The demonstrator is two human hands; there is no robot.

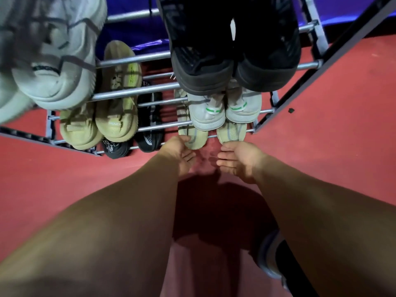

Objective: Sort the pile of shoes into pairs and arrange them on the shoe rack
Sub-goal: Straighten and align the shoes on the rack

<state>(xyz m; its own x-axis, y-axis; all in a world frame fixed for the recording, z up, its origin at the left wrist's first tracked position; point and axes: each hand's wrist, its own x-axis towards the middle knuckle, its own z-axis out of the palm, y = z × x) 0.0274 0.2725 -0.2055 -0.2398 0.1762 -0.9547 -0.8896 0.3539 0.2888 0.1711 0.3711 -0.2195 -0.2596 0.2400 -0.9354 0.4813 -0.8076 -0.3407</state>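
Fingers on your left hand point(179, 154) and right hand point(239, 160) lay loosely spread, thumbs touching the heels of the beige pair point(194, 138) at centre frame, evidently squaring it on the rack point(158, 88).

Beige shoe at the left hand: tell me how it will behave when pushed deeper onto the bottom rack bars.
The beige shoe looks knitted and soft, so its heel would probably give under the left hand rather than push stiffly. It is likely light. It rests on thin round rack bars, so it may slide readily or tilt between them.
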